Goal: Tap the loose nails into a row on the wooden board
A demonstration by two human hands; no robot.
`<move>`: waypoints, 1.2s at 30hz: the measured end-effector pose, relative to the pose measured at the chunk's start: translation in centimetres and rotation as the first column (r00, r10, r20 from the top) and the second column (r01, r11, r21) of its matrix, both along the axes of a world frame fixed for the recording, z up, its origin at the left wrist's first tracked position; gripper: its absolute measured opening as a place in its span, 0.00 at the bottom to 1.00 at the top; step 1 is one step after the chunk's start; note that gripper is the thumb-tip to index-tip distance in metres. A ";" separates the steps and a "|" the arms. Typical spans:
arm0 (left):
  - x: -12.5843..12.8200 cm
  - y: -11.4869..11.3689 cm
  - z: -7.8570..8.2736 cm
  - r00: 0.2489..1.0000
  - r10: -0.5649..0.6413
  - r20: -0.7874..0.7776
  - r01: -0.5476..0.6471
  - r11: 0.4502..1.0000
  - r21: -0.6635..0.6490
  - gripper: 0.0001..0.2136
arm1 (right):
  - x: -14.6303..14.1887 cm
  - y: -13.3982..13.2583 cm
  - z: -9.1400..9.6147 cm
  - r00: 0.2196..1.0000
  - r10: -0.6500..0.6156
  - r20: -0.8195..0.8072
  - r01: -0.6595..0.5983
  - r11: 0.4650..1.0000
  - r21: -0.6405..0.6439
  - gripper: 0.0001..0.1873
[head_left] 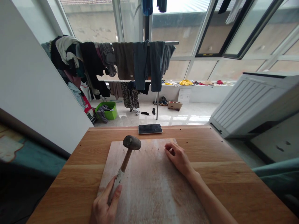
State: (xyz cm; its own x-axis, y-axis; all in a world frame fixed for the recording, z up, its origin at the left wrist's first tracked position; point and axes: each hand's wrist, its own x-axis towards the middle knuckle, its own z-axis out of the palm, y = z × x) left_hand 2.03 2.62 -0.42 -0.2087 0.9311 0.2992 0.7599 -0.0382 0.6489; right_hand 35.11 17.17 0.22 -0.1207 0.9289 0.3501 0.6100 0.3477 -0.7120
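Note:
My left hand (pixel 106 200) grips the pale-wrapped handle of a mallet (pixel 132 142), whose dark head is raised above the far part of a whitish wooden board (pixel 144 180). Along the board's far side stands a row of several thin nails (pixel 145 149); the mallet head hides part of that row. At the right end of the row, my right hand (pixel 179 157) is closed in a pinch close to the board. Whatever is between its fingertips is too small to make out.
The board lies on a wooden table (pixel 224 177). A phone (pixel 150 128) rests at the far edge. Beyond are a drying rack with clothes (pixel 140 65), a green basket (pixel 112 112), a cardboard box (pixel 175 106) and a white cabinet-like unit (pixel 249 102) on the right.

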 end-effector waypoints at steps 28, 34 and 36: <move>10.4 3.4 2.1 0.957 -0.286 0.045 0.289 0.951 -0.105 0.17 | 0.3 0.2 -0.5 0.998 -0.065 0.008 0.066 0.996 -0.054 0.26; 10.2 3.3 1.6 0.954 -0.300 -0.017 0.298 0.952 -0.074 0.17 | 0.2 0.2 -0.4 0.999 -0.052 -0.010 0.051 0.997 -0.049 0.26; 9.8 3.1 1.5 0.947 -0.319 -0.045 0.317 0.947 -0.048 0.18 | 0.2 0.2 -0.5 0.999 -0.040 -0.027 0.039 0.998 -0.040 0.26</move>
State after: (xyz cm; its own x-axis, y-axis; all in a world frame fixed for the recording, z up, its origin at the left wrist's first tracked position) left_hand 11.83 5.75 1.10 0.1153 0.9577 0.2636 0.7447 -0.2590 0.6152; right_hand 35.29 17.39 -0.29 -0.0742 0.9460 0.3155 0.6023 0.2947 -0.7419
